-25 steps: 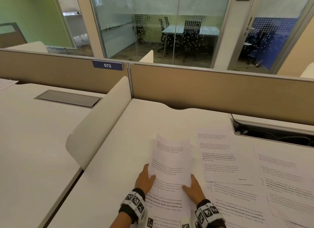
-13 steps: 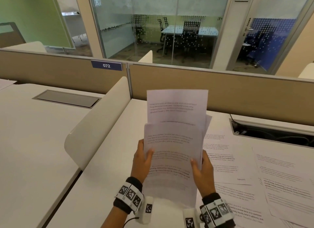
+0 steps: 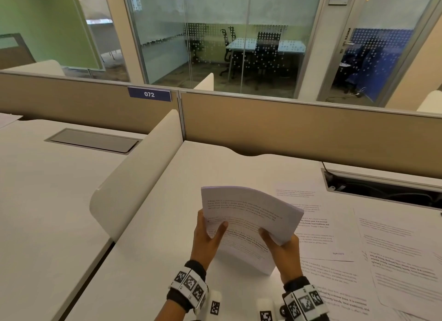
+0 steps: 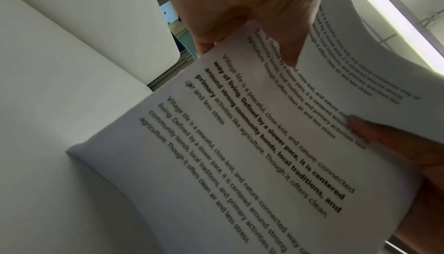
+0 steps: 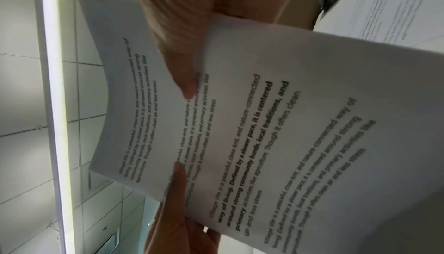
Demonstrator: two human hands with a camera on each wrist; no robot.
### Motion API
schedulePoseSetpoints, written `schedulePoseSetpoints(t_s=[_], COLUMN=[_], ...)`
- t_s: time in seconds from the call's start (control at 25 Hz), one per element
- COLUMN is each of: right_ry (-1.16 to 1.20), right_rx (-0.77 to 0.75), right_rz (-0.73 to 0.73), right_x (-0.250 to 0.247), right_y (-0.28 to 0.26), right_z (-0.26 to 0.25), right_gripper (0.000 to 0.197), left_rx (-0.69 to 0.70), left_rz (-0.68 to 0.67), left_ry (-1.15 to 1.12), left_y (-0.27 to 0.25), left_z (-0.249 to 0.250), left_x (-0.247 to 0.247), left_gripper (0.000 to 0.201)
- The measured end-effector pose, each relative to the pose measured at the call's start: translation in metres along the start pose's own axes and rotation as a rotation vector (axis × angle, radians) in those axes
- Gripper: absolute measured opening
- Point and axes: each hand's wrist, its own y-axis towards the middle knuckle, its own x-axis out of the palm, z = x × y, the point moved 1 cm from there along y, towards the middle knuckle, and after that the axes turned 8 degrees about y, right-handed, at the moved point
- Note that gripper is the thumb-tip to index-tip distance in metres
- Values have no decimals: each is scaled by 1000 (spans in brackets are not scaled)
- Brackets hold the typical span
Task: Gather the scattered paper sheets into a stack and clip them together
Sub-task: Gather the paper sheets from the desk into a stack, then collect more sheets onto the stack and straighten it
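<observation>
A person's left hand [image 3: 207, 239] and right hand [image 3: 284, 251] each pinch a side edge of a small stack of printed sheets [image 3: 248, 222], held on end with its lower edge on the white desk [image 3: 153, 225], just left of the loose sheets [image 3: 392, 244] still lying flat. To square the stack well, loosen both pinches slightly and tap the lower edge on the desk. No clip is visible.
</observation>
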Motion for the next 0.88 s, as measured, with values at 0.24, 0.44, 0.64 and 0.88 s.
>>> schedulePoseSetpoints(t_s=[0.24, 0.44, 0.64, 0.88], right_ry=[22, 26, -45, -202], right_rx=[-53, -57, 4, 68], right_rz=[22, -7, -20, -86], right_x=[2, -1, -6, -26], right_y=[1, -1, -4, -8], right_z=[-14, -14, 7, 29], right_gripper=[19, 20, 20, 22], left_rx=[46, 64, 31, -26], left_rz=[22, 89, 71, 38], left_ry=[10, -14, 57, 117], left_y=[5, 5, 1, 9], left_z=[12, 12, -2, -12], left_x=[-4, -10, -7, -15], left_gripper=[31, 32, 13, 14])
